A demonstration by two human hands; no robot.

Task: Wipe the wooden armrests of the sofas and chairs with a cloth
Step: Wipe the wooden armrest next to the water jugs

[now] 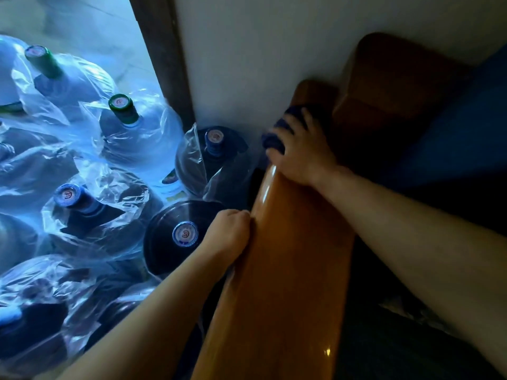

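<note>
A glossy orange-brown wooden armrest [285, 259] runs from the bottom of the view up toward the wall. My right hand [301, 152] lies over its far part and holds a dark blue cloth [277, 133] pressed against the armrest's left edge; part of the cloth is hidden under my fingers. My left hand [230, 231] is curled against the armrest's left side edge nearer to me, fingers tucked along the wood.
Several large water jugs [123, 133] wrapped in clear plastic crowd the floor left of the armrest, close to my left hand. A white wall [260, 50] and a dark door frame [162, 50] stand behind. The sofa's wooden back [392, 86] and blue cushion [472, 124] lie right.
</note>
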